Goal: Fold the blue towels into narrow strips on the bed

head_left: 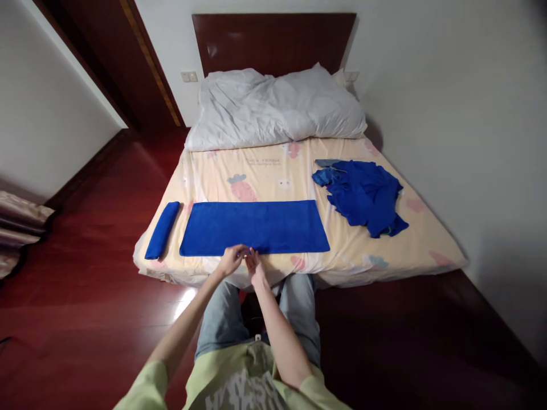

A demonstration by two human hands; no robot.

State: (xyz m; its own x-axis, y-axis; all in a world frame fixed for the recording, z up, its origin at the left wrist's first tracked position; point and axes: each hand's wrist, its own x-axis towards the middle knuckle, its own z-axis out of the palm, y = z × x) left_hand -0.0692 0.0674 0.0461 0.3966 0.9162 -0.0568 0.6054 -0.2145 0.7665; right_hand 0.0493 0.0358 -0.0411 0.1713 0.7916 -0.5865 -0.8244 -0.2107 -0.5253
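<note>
A blue cloth [256, 225] lies flat as a long rectangle near the front edge of the bed. At its near edge, around the middle, my left hand [233, 259] and my right hand [255, 266] are close together. The fingers of both are too small to make out clearly, and I cannot tell whether they hold anything. To the left of the flat cloth rests a narrow folded blue cloth [163, 230]. A crumpled heap of blue cloths [364, 193] sits on the right side of the bed.
The bed [269, 171] has a patterned cream sheet. A grey-white quilt [273, 108] is bunched at its far end, before a dark wooden headboard [273, 42]. A striped curtain [21, 222] hangs at the far left, and a wall [470, 131] rises on the right.
</note>
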